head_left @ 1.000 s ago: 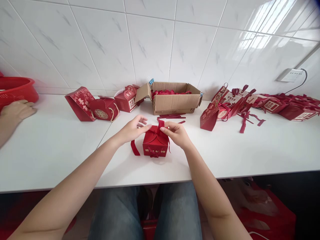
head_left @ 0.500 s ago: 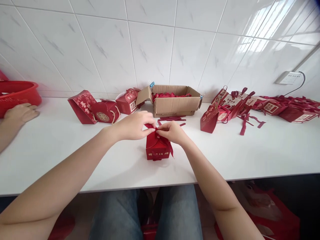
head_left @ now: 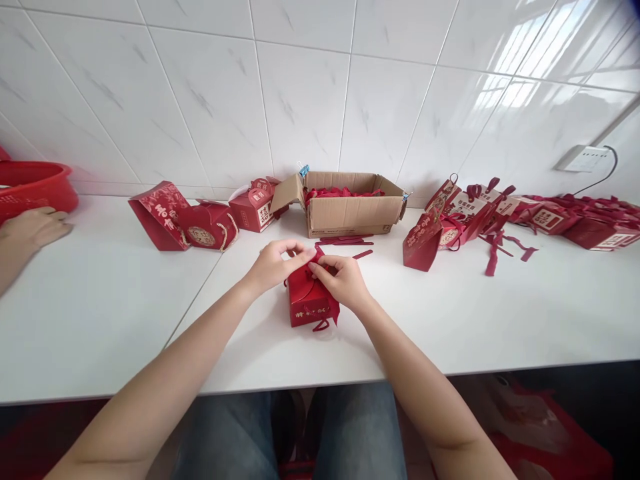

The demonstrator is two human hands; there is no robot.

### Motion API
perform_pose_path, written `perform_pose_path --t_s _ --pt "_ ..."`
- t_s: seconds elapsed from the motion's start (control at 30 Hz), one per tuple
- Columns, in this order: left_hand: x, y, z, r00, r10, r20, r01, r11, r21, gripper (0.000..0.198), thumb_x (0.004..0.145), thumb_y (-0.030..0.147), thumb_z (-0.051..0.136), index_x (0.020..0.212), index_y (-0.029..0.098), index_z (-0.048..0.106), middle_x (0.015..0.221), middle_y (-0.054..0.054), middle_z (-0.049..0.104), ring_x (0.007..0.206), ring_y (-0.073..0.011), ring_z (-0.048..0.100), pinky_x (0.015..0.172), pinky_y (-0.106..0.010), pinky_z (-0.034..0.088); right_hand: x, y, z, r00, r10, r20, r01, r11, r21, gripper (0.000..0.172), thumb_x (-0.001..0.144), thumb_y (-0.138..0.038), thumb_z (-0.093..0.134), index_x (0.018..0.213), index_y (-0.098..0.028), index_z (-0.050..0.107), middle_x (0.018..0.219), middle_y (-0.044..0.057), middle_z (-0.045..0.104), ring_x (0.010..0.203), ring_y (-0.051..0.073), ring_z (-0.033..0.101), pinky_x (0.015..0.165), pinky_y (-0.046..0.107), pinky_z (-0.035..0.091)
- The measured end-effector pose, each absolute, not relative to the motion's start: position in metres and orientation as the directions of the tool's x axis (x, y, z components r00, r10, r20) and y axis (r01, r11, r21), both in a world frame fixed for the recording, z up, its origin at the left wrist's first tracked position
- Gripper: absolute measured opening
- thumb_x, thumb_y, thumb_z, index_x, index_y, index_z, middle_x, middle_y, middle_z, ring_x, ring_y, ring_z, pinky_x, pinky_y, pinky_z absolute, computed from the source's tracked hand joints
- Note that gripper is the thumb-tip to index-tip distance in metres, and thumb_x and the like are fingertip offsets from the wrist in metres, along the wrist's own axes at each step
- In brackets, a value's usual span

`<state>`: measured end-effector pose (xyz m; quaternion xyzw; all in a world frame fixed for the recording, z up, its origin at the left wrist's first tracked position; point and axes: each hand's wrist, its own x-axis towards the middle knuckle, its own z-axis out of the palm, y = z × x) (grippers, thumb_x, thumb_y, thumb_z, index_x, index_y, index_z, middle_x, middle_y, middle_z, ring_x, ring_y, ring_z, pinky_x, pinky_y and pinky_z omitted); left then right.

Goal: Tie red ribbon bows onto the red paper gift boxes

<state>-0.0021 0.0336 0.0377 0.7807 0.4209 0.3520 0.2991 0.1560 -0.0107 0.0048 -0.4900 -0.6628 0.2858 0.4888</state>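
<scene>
A small red gift box (head_left: 303,303) with gold lettering on its front sits on the white table before me. Over its top, my left hand (head_left: 276,268) pinches red ribbon (head_left: 319,253) between thumb and fingertips. My right hand (head_left: 346,280) is closed as well, its thumb and forefinger pinching ribbon just beside the left fingertips. One ribbon tail hangs down the box's right side, and a dark red loop lies at the front base. My fingers partly cover the knot area, so its form is hidden.
Behind the box stands an open cardboard box (head_left: 350,217) of red ribbons. Strips of ribbon (head_left: 345,241) lie before it. Red gift boxes stand left (head_left: 205,227) and right (head_left: 423,243), with a pile (head_left: 595,223) farther right. Another person's hand (head_left: 37,227) rests by a red basket (head_left: 37,180).
The gift box has turned slightly and tilted a little, and a ribbon loop now shows at its front base. Both hands have come slightly lower, still pinching ribbon. The view has shifted a little.
</scene>
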Motion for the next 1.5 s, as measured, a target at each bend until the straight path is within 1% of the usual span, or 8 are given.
perform_pose_path --t_s 0.17,0.23,0.33,0.5,0.7,0.93,1.1,1.5 --pt "-0.006 0.027 0.029 0.368 0.879 0.303 0.302 -0.421 0.855 0.031 0.074 0.048 0.067 0.075 0.017 0.067 0.082 -0.005 0.069 0.082 -0.0198 0.061 0.078 -0.031 0.047 0.153 -0.013 -0.001 0.023 0.921 0.389 0.339 0.359 -0.870 0.017 0.079 -0.037 0.059 0.083 -0.021 0.059 0.063 -0.003 0.061 0.048 0.009 0.040 0.052 0.023 0.036" --pt "-0.007 0.026 0.027 0.356 0.885 0.302 0.270 -0.406 0.873 0.031 0.073 0.048 0.068 0.076 0.017 0.067 0.085 -0.005 0.069 0.084 -0.0201 0.061 0.079 -0.031 0.048 0.152 -0.014 -0.002 0.052 0.921 0.386 0.304 0.354 -0.885 0.026 0.078 -0.037 0.061 0.099 -0.023 0.053 0.063 -0.006 0.060 0.045 0.008 0.036 0.051 0.023 0.036" --pt "-0.007 0.025 0.025 0.386 0.888 0.249 0.207 -0.347 0.915 0.030 0.075 0.046 0.066 0.077 0.017 0.066 0.084 -0.005 0.068 0.082 -0.0191 0.061 0.077 -0.030 0.048 0.151 -0.016 -0.002 0.040 0.907 0.420 0.321 0.386 -0.865 0.029 0.080 -0.034 0.059 0.106 -0.025 0.052 0.061 -0.007 0.057 0.044 0.008 0.034 0.050 0.022 0.035" --pt "-0.004 0.020 0.023 0.361 0.897 0.256 0.174 -0.334 0.926 0.025 0.078 0.041 0.064 0.072 0.016 0.063 0.076 -0.003 0.065 0.075 -0.0161 0.058 0.073 -0.028 0.046 0.151 -0.017 -0.003 0.032 0.871 0.490 0.392 0.440 -0.808 0.027 0.082 -0.033 0.059 0.107 -0.025 0.064 0.064 -0.004 0.058 0.049 0.009 0.041 0.053 0.024 0.039" --pt "-0.004 0.018 0.020 0.377 0.874 0.308 0.150 -0.386 0.910 0.024 0.080 0.040 0.063 0.073 0.017 0.061 0.074 -0.001 0.063 0.071 -0.0142 0.055 0.068 -0.026 0.044 0.150 -0.020 -0.005 0.105 0.861 0.498 0.389 0.425 -0.817 0.017 0.080 -0.034 0.064 0.092 -0.024 0.072 0.080 0.003 0.069 0.064 0.014 0.056 0.063 0.029 0.047" --pt "-0.009 0.018 0.020 0.434 0.840 0.325 0.173 -0.432 0.885 0.023 0.079 0.040 0.064 0.081 0.017 0.063 0.083 -0.003 0.067 0.079 -0.0165 0.060 0.073 -0.028 0.049 0.150 -0.020 -0.005 0.163 0.805 0.571 0.430 0.463 -0.775 0.010 0.078 -0.033 0.068 0.080 -0.024 0.074 0.086 0.004 0.060 0.069 0.015 0.056 0.063 0.031 0.050" --pt "-0.009 0.018 0.017 0.444 0.826 0.347 0.219 -0.476 0.852 0.024 0.074 0.037 0.069 0.087 0.017 0.063 0.089 -0.004 0.068 0.087 -0.0192 0.062 0.081 -0.032 0.051 0.152 -0.019 -0.005 0.169 0.818 0.550 0.432 0.441 -0.787 0.013 0.079 -0.035 0.068 0.075 -0.024 0.073 0.083 0.005 0.061 0.073 0.016 0.058 0.065 0.033 0.050" --pt "-0.007 0.020 0.017 0.387 0.871 0.302 0.239 -0.411 0.880 0.022 0.072 0.036 0.070 0.081 0.016 0.068 0.084 -0.004 0.071 0.081 -0.0188 0.064 0.077 -0.031 0.053 0.161 -0.018 0.000 0.027 0.906 0.423 0.371 0.384 -0.846 0.015 0.079 -0.037 0.068 0.076 -0.023 0.074 0.087 0.005 0.067 0.087 0.020 0.061 0.075 0.034 0.048"
